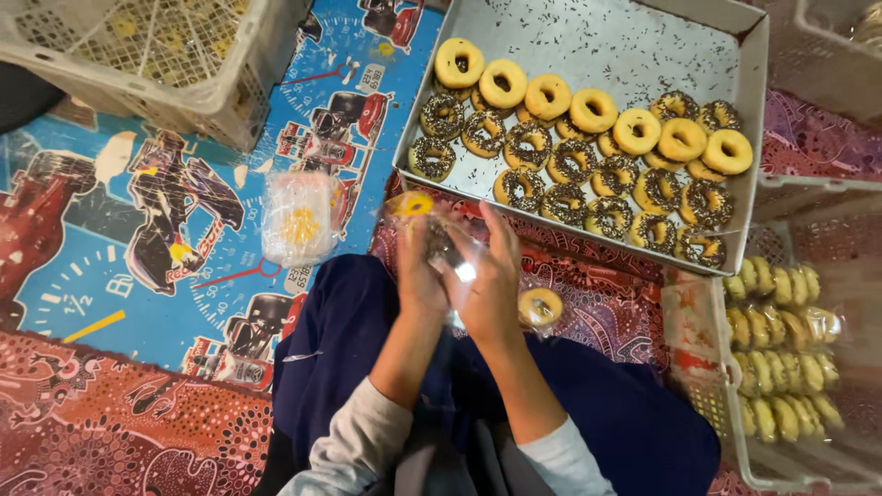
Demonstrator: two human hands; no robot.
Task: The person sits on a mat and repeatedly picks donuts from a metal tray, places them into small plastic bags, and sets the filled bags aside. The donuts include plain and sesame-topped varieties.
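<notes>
The left hand (421, 266) and the right hand (487, 276) meet over the person's lap, both closed around a clear plastic bag (446, 243) with a doughnut inside; what the fingers do at its mouth is hidden by glare. Just right of the right hand, one bagged yellow doughnut (540, 306) lies on the patterned floor mat (119, 432), so a little of the wrapping looks done. More finished work seems to stand in the white crate (698, 386) at far right, where wrapped yellow doughnuts (781, 354) sit in rows. The metal tray (588, 41) ahead holds much more: a row of plain yellow-glazed doughnuts (593, 110) above chocolate-sprinkled ones (570, 174), all unwrapped. A stack of empty bags (299, 218) waits left of the knees. By my judgement, most bagging remains.
</notes>
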